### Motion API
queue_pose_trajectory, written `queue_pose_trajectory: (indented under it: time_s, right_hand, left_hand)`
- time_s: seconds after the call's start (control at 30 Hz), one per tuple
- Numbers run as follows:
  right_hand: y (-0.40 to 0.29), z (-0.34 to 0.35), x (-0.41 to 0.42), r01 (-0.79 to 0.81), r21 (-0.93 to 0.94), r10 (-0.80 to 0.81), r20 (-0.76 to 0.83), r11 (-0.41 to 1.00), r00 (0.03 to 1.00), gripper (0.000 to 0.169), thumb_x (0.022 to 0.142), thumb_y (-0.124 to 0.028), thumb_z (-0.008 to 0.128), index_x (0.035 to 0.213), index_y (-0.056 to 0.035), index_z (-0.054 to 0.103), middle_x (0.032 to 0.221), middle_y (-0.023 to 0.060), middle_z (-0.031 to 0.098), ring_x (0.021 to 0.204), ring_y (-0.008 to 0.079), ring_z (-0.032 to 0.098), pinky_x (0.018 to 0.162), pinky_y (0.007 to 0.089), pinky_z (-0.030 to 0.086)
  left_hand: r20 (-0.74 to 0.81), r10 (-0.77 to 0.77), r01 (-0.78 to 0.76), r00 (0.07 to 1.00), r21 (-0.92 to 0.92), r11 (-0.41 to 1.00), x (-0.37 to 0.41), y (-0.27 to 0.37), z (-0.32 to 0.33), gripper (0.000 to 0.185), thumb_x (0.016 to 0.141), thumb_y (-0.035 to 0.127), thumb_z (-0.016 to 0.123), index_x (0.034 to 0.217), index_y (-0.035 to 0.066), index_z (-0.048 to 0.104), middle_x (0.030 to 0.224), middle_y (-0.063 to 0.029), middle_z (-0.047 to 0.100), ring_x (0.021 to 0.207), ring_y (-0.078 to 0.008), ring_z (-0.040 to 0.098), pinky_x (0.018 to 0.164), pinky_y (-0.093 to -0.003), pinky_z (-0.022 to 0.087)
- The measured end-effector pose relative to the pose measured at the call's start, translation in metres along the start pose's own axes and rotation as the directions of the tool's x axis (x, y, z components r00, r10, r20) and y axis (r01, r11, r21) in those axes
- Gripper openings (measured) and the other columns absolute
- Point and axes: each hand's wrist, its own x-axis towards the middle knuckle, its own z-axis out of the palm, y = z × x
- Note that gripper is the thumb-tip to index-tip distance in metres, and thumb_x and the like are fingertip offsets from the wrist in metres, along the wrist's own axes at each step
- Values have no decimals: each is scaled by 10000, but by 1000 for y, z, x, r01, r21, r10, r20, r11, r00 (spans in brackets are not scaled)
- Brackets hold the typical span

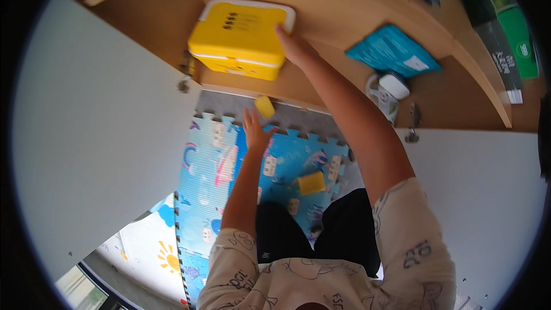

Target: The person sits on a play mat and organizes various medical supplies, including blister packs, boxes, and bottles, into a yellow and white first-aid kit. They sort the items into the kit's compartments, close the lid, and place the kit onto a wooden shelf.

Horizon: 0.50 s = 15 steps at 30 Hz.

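A yellow lidded plastic box with a white handle sits on the lower shelf of the wooden cabinet. My right hand is at the box's right side, thumb on the lid's edge; its other fingers are hidden, so its hold cannot be told. My left hand, fingers apart and holding nothing, is below the box, over the edge of the foam mat. Just beyond its fingertips, a small yellow block-like piece lies on the grey floor. Another yellow piece rests on the blue patterned foam mat, near my knees.
White cabinet doors stand open at left and right. A teal packet, a white-lidded item and a clear container are on the shelf's right side. Green packages stand farther right, beyond a curved wooden shelf edge.
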Motion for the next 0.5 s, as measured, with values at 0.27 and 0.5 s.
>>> queue_pose_trajectory:
  time_s: [0.27, 0.5]
  right_hand:
    - [201, -14, -179, 652, -95, -620, 235, 752, 749, 210, 774, -203, 614, 932, -69, 578, 899, 128, 580, 816, 269, 574, 698, 402, 459]
    - [282, 88, -248, 660, -72, -568, 447, 748, 692, 785, 610, -328, 744, 1285, -130, 396, 1194, 140, 459, 1097, 298, 445, 902, 413, 380]
  left_hand:
    - [-241, 118, -150, 963, -120, 981, 25, -9, 17, 719, 607, 155, 750, 1198, 26, 361, 1216, -197, 439, 1070, -365, 478, 891, -383, 413]
    - [28, 77, -37, 997, -688, 725, -86, 9, 30, 677, 642, 119, 719, 1208, 58, 353, 1102, -97, 500, 998, -224, 524, 837, -347, 443]
